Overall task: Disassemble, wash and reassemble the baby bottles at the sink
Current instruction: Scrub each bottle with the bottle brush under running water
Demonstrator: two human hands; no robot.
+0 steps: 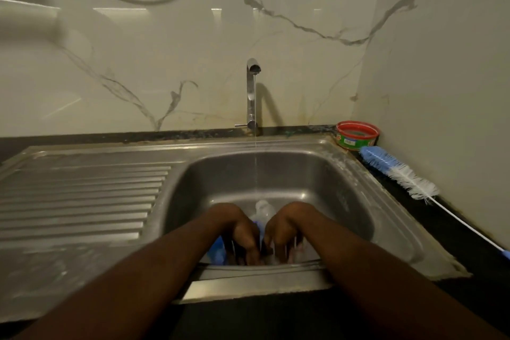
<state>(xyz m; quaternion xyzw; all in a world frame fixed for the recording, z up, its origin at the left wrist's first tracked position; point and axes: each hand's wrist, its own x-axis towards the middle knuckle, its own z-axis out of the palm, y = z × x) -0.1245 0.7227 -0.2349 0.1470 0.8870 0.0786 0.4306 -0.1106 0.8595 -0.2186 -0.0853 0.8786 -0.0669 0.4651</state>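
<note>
in the sink (317,174), at 6 o'clock, the left hand (242,232) and right hand (284,232) work a bottle (263,210) under the running water (256,168); grip cannot be told. seemingly washing; next likely needs the brush (397,171) at 3 o'clock.

Legible text: none. One item carries print: a round red-rimmed tub (357,135) at the far right corner of the bench, behind the sink (386,201). Its green side band bears a small pale label patch and a red mark at the right edge; the lettering is too blurred to read.
</note>
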